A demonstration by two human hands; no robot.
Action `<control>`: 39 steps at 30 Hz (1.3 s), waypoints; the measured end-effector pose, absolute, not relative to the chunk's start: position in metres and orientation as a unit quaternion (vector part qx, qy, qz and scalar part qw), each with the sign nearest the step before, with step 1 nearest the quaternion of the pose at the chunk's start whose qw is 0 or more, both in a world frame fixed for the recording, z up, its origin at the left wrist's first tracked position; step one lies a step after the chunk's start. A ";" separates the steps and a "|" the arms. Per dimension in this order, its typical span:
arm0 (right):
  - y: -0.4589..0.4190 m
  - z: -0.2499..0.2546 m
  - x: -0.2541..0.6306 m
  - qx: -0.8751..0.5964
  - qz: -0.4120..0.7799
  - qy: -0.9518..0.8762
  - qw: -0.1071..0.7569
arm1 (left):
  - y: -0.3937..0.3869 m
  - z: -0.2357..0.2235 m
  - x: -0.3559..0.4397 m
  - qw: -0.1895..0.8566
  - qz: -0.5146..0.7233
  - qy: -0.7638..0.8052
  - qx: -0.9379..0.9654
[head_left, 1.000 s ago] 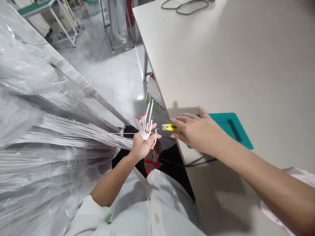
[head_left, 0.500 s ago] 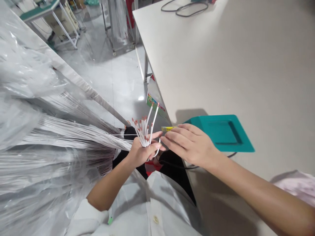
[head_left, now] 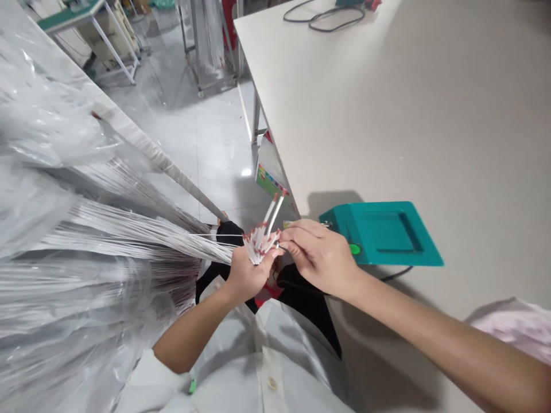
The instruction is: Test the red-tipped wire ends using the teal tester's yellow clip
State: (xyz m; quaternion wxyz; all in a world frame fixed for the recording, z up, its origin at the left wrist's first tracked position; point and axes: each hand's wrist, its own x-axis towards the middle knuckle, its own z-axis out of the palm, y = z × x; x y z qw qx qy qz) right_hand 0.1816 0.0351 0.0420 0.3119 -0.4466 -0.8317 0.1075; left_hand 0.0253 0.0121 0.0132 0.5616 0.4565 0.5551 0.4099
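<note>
A bundle of white wires (head_left: 258, 244) with bare copper-coloured ends fans out from my left hand (head_left: 247, 278), which is closed around it. Two of the wires stick up higher than the others. My right hand (head_left: 325, 252) meets the bundle from the right, thumb and fingers pinched at the end of one white wire by the left thumb; the fingers partly hide that end. Just behind the right hand, a teal device (head_left: 387, 229) with a green button sits at the table's edge. A small yellow piece at its front is mostly covered by that hand.
The pale table (head_left: 387, 115) fills the right side, with a black cable (head_left: 336, 20) at its far edge and pink cloth (head_left: 512, 327) at the near right. On the left, long white wires (head_left: 142, 229) hang over a plastic-wrapped rail (head_left: 172, 169). A wheeled rack stands beyond.
My right hand has drawn back its flat fingers into a pinch at a wire end. The bundle has tilted and bunched closer to it. More of the teal device, including its green button, shows.
</note>
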 end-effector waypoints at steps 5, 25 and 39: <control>0.032 0.049 0.171 -0.557 0.559 -0.546 0.281 | 0.006 -0.002 0.024 0.452 0.434 0.514 0.586; 0.061 0.067 0.211 -0.452 -0.069 -0.884 -0.096 | 0.041 0.008 0.031 0.648 0.393 0.492 0.428; 0.076 0.058 0.223 -0.460 -0.052 -0.885 -0.050 | 0.050 -0.007 0.042 0.644 0.379 0.505 0.432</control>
